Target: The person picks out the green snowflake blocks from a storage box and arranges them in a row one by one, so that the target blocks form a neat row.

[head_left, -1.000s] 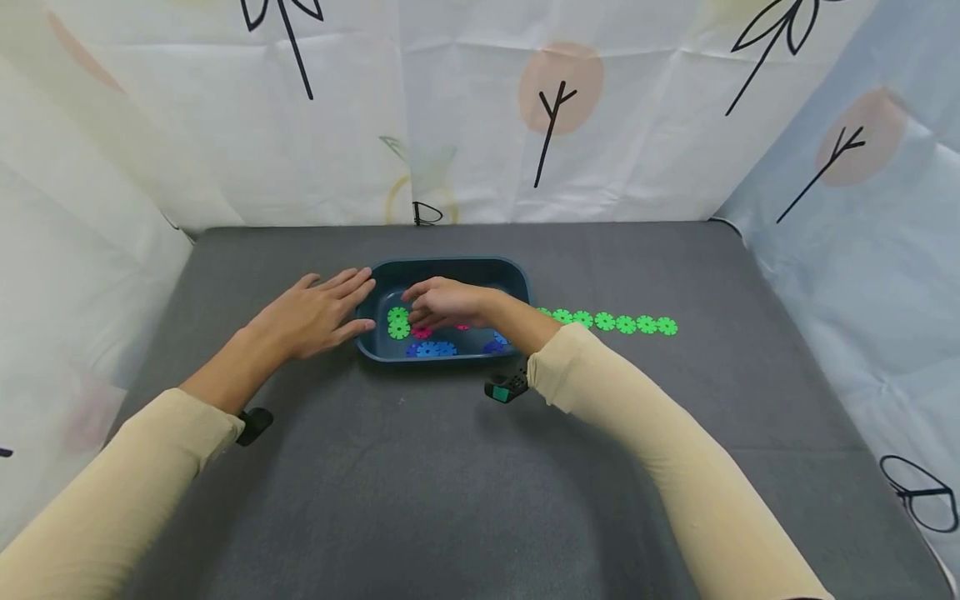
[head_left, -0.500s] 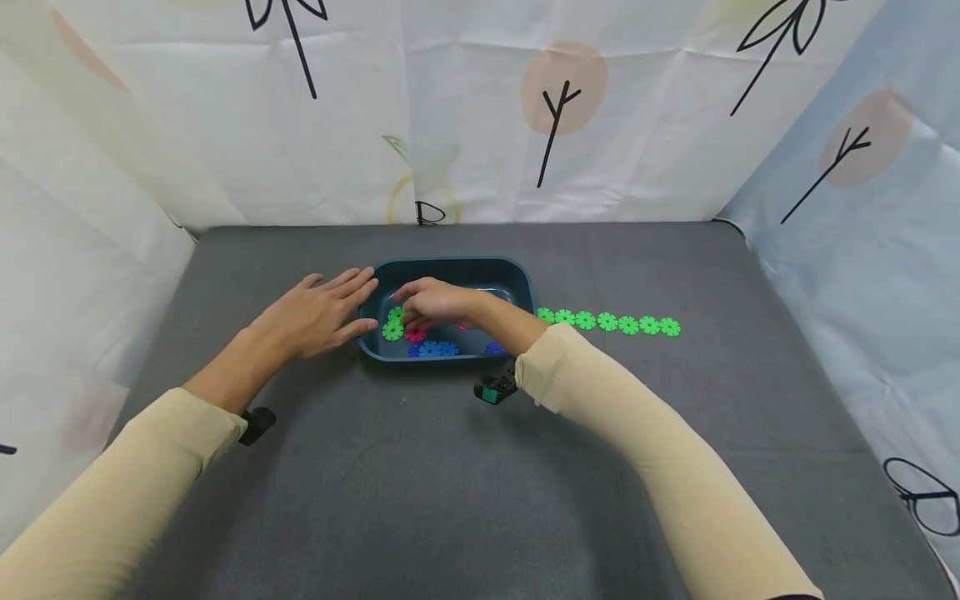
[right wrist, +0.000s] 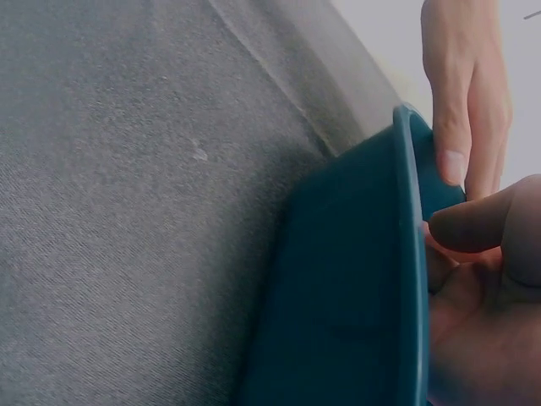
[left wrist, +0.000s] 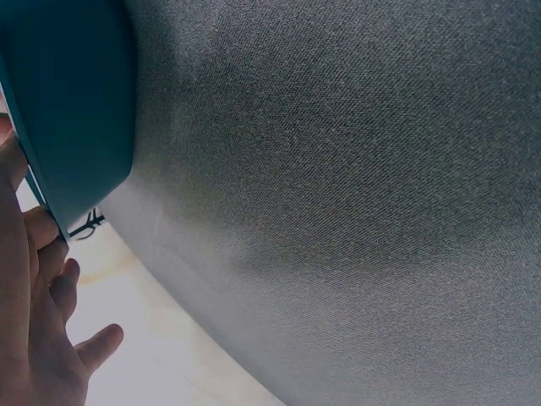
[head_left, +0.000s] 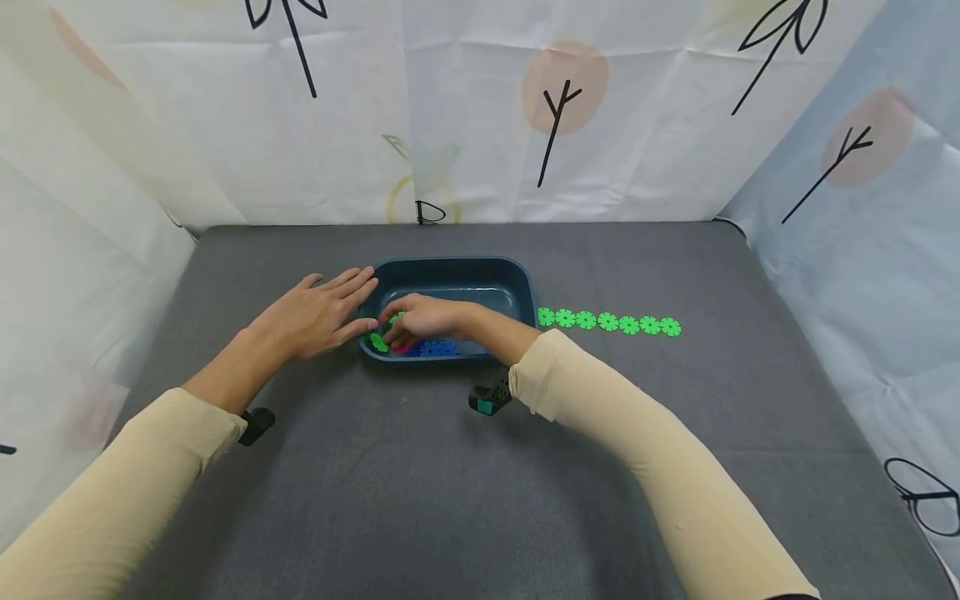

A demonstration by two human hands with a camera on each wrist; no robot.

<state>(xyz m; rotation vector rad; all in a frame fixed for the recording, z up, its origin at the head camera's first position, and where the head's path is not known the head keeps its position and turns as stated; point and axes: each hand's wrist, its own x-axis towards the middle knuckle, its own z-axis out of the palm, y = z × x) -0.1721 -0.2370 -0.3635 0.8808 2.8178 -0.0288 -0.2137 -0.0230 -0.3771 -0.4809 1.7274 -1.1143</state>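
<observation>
1. Head view, left hand. We are seeing the left hand (head_left: 311, 317) reaching to the near end of the dark blue tray (head_left: 453, 261), back upward, fingers straight and spread wide, thumb standing apart. Its fingertips are touching the rim.

2. Head view, right hand. We are observing the right hand (head_left: 427, 319) dipping into the tray, just right of the left hand, with fingers bending downward. Its fingertips are hiding partly behind the hand, so we cannot tell whether it is holding a piece.

3. Head view, contents. Green pieces (head_left: 378, 342) are lying by the right hand's fingertips, between the two hands. A pink piece (head_left: 401, 348) is showing just below those fingertips; blue pieces (head_left: 437, 348) are lying on the hand's near side, along the tray wall.

4. Head view, surroundings. Well to the right of the right hand, past the tray's end, we are counting seven flower-shaped green discs (head_left: 608, 322) forming a line on the grey cloth (head_left: 420, 492).

5. Left wrist view. We are finding the left hand's fingers spreading at the rim, with the tray's outer wall rising beside them. Grey cloth is filling most of the view.

6. Right wrist view. We are seeing the right hand's thumb and fingers bending inside the rim, the left hand reaching down just beyond them. The grasp is remaining unclear to us.
</observation>
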